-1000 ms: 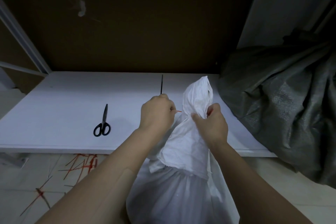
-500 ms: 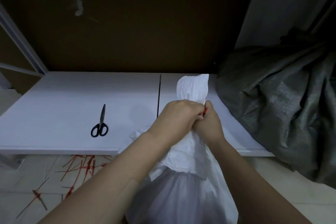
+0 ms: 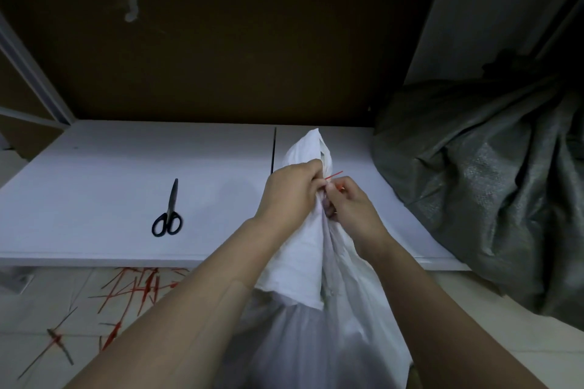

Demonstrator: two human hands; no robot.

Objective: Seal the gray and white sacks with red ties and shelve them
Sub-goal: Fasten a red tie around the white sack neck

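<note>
Rising before the white shelf, the white sack was gripped at its gathered neck by the left hand, fingers curled round the cloth. A red tie was pinched there by the right hand. The gray sack was slumped at the shelf's right end, and scissors were laid well to the left.

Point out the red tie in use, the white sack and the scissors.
red tie (image 3: 335, 175): head view, on the free end sticking out toward the upper right.
white sack (image 3: 297, 262): head view, on the folded cloth below the gathered neck.
scissors (image 3: 171, 208): head view, near the pivot of the blades.
</note>
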